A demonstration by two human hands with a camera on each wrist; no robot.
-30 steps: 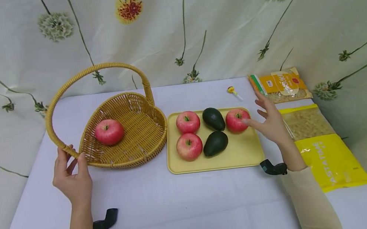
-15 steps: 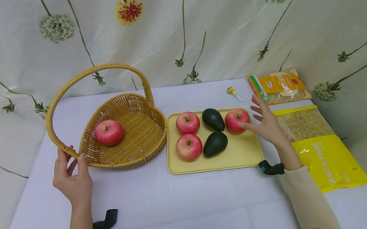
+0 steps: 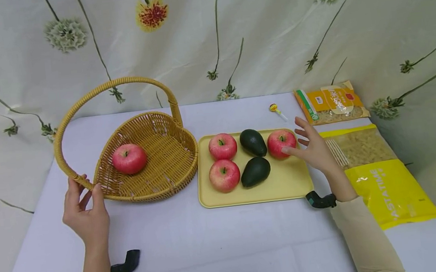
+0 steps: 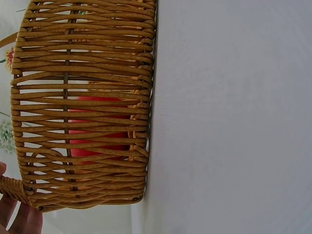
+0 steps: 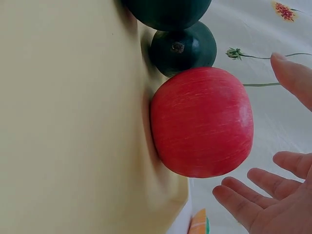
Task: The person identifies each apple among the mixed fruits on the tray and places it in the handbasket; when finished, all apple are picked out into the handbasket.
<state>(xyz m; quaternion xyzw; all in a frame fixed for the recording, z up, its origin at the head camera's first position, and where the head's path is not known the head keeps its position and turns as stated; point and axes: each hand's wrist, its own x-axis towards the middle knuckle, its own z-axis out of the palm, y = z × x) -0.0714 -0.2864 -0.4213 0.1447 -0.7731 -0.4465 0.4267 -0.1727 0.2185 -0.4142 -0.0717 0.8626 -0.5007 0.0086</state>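
Observation:
My left hand (image 3: 87,211) pinches the wicker basket's handle (image 3: 83,182) near its base, thumb on one side and fingers on the other. One red apple (image 3: 129,159) lies inside the basket (image 3: 168,190); through the weave it shows red in the left wrist view. On the yellow tray (image 3: 287,186) are two apples at the left, two dark avocados (image 3: 253,142) in the middle and an apple (image 3: 281,143) at the right. Beside that last apple my right hand (image 3: 317,150) hovers with thumb and fingers spread, holding nothing. A small gap parts the fingers from it in the right wrist view.
A lollipop (image 3: 277,112) lies behind the tray. At the right are an orange food packet (image 3: 334,102) and a yellow pasta bag (image 3: 390,184), partly under the right forearm. A floral cloth (image 3: 191,37) hangs behind the white table (image 3: 221,246).
My right hand has shifted slightly left and toward me, closer to the tray's right-hand apple. The left hand keeps its hold on the basket handle, and the fruit has not moved.

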